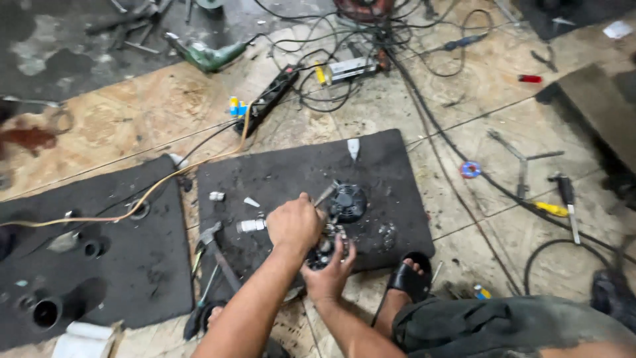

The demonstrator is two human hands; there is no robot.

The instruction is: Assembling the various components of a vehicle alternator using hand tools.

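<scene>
At the near edge of the dark rubber mat [397, 166] on the floor, a small dark round motor part [322, 252] is cupped from below in the right hand [329, 273], its fingers curled round the part's rim and pressed against it. The left hand [293, 224] is closed in a fist just above it, gripping a slim metal tool [325, 194] whose shaft slants up toward a black fan-like housing [346, 202] lying on the mat just beyond. Whether the tool's tip touches the part or the housing cannot be told.

It is judged that a slip is the main risk: with the part held only in a cupped palm rather than braced on the mat, a hard push could drive the tool off it and into the right hand's fingers. The part could also be dropped onto the mat, where small pale pieces [216, 196] and a short metal cylinder [250, 226] are scattered and could be knocked away or lost.

A hammer [213, 240] lies at the mat's left edge, close to the left forearm, and could be nudged. A sandalled foot [411, 275] rests at the mat's near right corner, near anything that falls. Farther off, a power strip [268, 99] and tangled cables [371, 59] cross the floor; these could be snagged.
</scene>
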